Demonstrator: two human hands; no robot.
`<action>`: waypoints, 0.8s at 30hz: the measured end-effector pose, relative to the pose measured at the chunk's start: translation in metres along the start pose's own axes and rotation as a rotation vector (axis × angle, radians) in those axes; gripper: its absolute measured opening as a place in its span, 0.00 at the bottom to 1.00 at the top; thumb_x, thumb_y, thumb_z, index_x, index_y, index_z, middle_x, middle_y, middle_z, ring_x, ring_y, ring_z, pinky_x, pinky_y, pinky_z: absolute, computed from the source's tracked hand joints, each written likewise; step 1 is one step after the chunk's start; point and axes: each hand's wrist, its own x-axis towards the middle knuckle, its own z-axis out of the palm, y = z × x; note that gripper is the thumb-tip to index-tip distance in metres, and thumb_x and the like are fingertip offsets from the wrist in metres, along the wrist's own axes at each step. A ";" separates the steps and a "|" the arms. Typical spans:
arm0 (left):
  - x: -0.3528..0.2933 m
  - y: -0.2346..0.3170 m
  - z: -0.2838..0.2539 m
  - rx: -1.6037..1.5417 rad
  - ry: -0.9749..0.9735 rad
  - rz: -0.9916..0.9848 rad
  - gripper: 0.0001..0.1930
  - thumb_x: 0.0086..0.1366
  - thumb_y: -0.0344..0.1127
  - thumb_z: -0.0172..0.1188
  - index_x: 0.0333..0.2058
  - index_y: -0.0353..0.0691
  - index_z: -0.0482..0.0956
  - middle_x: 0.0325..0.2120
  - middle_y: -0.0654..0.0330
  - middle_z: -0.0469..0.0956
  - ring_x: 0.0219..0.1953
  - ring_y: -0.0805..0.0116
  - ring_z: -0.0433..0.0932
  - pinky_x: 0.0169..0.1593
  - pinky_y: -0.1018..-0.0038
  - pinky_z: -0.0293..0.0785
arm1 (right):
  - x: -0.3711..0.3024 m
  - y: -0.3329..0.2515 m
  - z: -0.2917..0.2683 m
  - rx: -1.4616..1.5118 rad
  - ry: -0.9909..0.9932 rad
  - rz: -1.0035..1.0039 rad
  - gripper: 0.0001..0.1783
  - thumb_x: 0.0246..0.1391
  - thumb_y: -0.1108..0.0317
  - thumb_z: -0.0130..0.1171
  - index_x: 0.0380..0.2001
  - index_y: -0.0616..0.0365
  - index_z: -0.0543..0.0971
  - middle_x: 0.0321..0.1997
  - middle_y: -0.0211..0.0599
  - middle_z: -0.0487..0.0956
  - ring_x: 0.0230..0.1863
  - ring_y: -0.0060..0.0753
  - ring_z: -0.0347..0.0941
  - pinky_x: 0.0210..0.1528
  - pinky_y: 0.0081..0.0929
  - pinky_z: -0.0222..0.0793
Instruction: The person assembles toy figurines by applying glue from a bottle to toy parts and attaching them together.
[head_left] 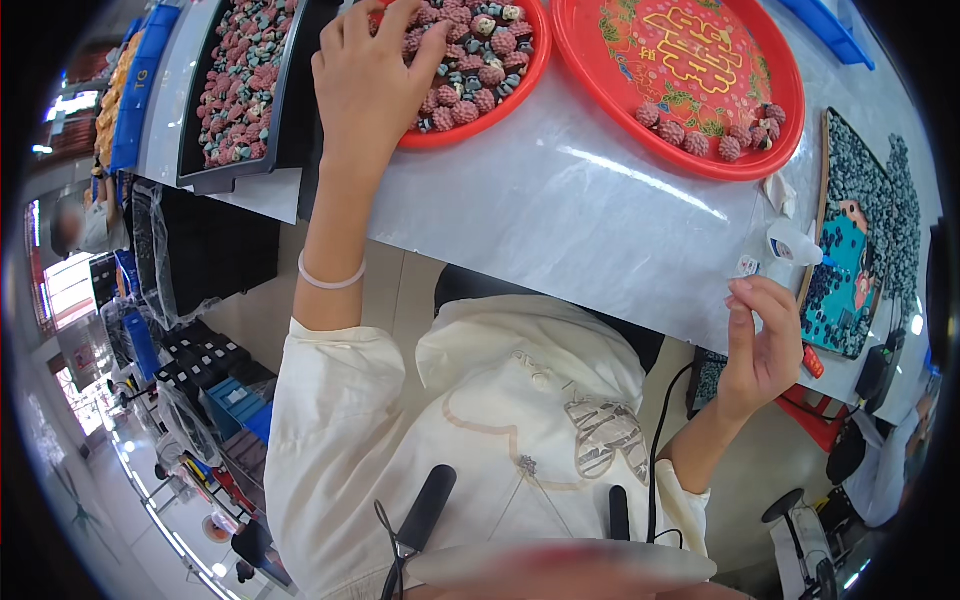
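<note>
My left hand (370, 85) is spread over a red round tray (490, 127) at the top, its fingers apart and reaching among the pieces; its fingertips are partly cut off by the upper edge. This tray holds many pink, bumpy, berry-like pieces (460, 113) mixed with small dark and cream ones. My right hand (767, 345) is raised by the table's near edge at the right, thumb and forefinger pinched together. Whatever is between them is too small to make out. Nearby lies a small white squeeze bottle (792, 243) with a blue tip.
A second red round tray (600, 105) with gold decoration carries several berry-like pieces (697, 144). A black bin (225, 178) of pink and grey-green pieces stands left. At right, a teal tray (838, 265) holds dark beads, beside a red small object (813, 361). Another person (885, 470) sits beyond.
</note>
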 end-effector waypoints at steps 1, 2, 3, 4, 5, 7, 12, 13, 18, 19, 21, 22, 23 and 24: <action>-0.001 0.001 0.000 0.050 -0.019 -0.077 0.17 0.54 0.50 0.52 0.39 0.49 0.73 0.40 0.60 0.69 0.42 0.59 0.67 0.42 0.66 0.65 | -0.001 0.000 0.000 0.018 -0.007 0.009 0.08 0.38 0.84 0.54 0.27 0.68 0.74 0.27 0.44 0.75 0.29 0.32 0.70 0.32 0.21 0.65; -0.001 0.003 0.001 0.097 -0.037 -0.151 0.18 0.54 0.51 0.51 0.39 0.49 0.73 0.39 0.60 0.69 0.42 0.59 0.67 0.41 0.65 0.66 | -0.001 0.001 -0.001 0.035 -0.012 0.018 0.08 0.38 0.84 0.54 0.27 0.69 0.74 0.26 0.44 0.75 0.28 0.32 0.70 0.31 0.20 0.65; -0.001 0.007 -0.002 0.097 -0.036 -0.147 0.18 0.54 0.51 0.51 0.39 0.49 0.73 0.39 0.60 0.69 0.42 0.59 0.67 0.41 0.65 0.66 | -0.002 0.002 -0.001 0.035 -0.008 0.020 0.08 0.38 0.84 0.54 0.27 0.69 0.74 0.26 0.44 0.75 0.28 0.32 0.70 0.31 0.20 0.65; 0.000 0.014 -0.005 0.098 -0.062 -0.223 0.19 0.53 0.53 0.51 0.38 0.48 0.73 0.38 0.60 0.69 0.41 0.58 0.67 0.39 0.65 0.67 | -0.003 0.003 0.000 0.100 0.004 0.049 0.07 0.39 0.85 0.53 0.27 0.69 0.74 0.25 0.44 0.75 0.27 0.31 0.70 0.30 0.19 0.65; 0.001 0.018 -0.008 0.100 -0.086 -0.299 0.20 0.53 0.54 0.51 0.38 0.47 0.73 0.37 0.60 0.69 0.41 0.58 0.68 0.37 0.65 0.69 | -0.004 0.003 -0.001 0.168 0.017 0.076 0.07 0.39 0.85 0.53 0.27 0.69 0.74 0.24 0.43 0.74 0.26 0.31 0.70 0.29 0.19 0.64; -0.001 0.010 -0.004 0.103 -0.095 -0.265 0.19 0.53 0.53 0.52 0.38 0.46 0.72 0.37 0.61 0.69 0.40 0.59 0.68 0.36 0.66 0.69 | -0.005 0.003 -0.003 0.205 0.028 0.088 0.07 0.40 0.85 0.52 0.28 0.69 0.74 0.23 0.43 0.74 0.25 0.30 0.69 0.28 0.18 0.64; -0.001 0.001 0.005 -0.087 0.060 0.042 0.07 0.50 0.37 0.58 0.27 0.42 0.74 0.27 0.62 0.70 0.31 0.63 0.70 0.31 0.74 0.69 | -0.004 0.005 -0.001 0.255 0.023 0.083 0.08 0.40 0.85 0.52 0.28 0.69 0.74 0.22 0.42 0.74 0.23 0.27 0.68 0.26 0.16 0.62; -0.003 0.000 0.007 -0.170 0.063 0.089 0.08 0.50 0.37 0.59 0.27 0.41 0.74 0.28 0.62 0.70 0.32 0.63 0.70 0.32 0.73 0.69 | -0.004 0.005 0.000 0.251 0.014 0.084 0.08 0.40 0.85 0.52 0.28 0.69 0.74 0.21 0.42 0.74 0.23 0.27 0.68 0.26 0.16 0.62; -0.004 -0.004 0.003 -0.358 0.024 0.185 0.09 0.49 0.36 0.60 0.28 0.39 0.74 0.30 0.63 0.71 0.34 0.64 0.71 0.34 0.73 0.69 | -0.002 0.003 0.001 0.231 -0.010 0.087 0.08 0.40 0.85 0.52 0.28 0.69 0.74 0.21 0.41 0.74 0.22 0.27 0.68 0.26 0.16 0.61; -0.004 -0.007 0.000 -0.373 -0.010 0.220 0.10 0.49 0.37 0.60 0.29 0.39 0.74 0.31 0.62 0.71 0.35 0.63 0.71 0.36 0.73 0.69 | -0.002 0.003 0.000 0.231 -0.011 0.086 0.08 0.40 0.85 0.52 0.28 0.69 0.74 0.21 0.41 0.74 0.22 0.27 0.68 0.25 0.16 0.61; -0.002 -0.009 -0.005 -0.397 -0.044 0.262 0.11 0.50 0.39 0.59 0.30 0.39 0.74 0.32 0.62 0.71 0.36 0.63 0.71 0.37 0.72 0.68 | -0.002 0.002 0.000 0.224 -0.007 0.089 0.08 0.39 0.85 0.52 0.28 0.69 0.74 0.21 0.41 0.74 0.22 0.27 0.68 0.25 0.16 0.61; -0.001 -0.008 -0.009 -0.354 -0.090 0.181 0.12 0.51 0.40 0.58 0.31 0.38 0.74 0.33 0.61 0.71 0.36 0.62 0.71 0.38 0.72 0.68 | -0.002 0.002 0.000 0.215 -0.008 0.091 0.08 0.39 0.86 0.52 0.28 0.69 0.74 0.21 0.41 0.74 0.22 0.27 0.68 0.25 0.16 0.61; 0.000 -0.008 -0.013 -0.309 -0.135 0.101 0.13 0.52 0.41 0.57 0.32 0.38 0.74 0.33 0.60 0.71 0.37 0.61 0.70 0.38 0.71 0.68 | -0.002 0.002 0.000 0.208 -0.009 0.091 0.08 0.39 0.86 0.52 0.27 0.69 0.74 0.21 0.41 0.74 0.22 0.27 0.68 0.25 0.16 0.61; 0.000 -0.009 -0.014 -0.287 -0.175 0.060 0.14 0.53 0.42 0.55 0.34 0.38 0.73 0.35 0.59 0.70 0.38 0.59 0.70 0.40 0.70 0.67 | -0.002 0.003 -0.001 0.204 -0.004 0.091 0.08 0.39 0.86 0.52 0.27 0.69 0.74 0.21 0.41 0.74 0.22 0.27 0.68 0.25 0.16 0.61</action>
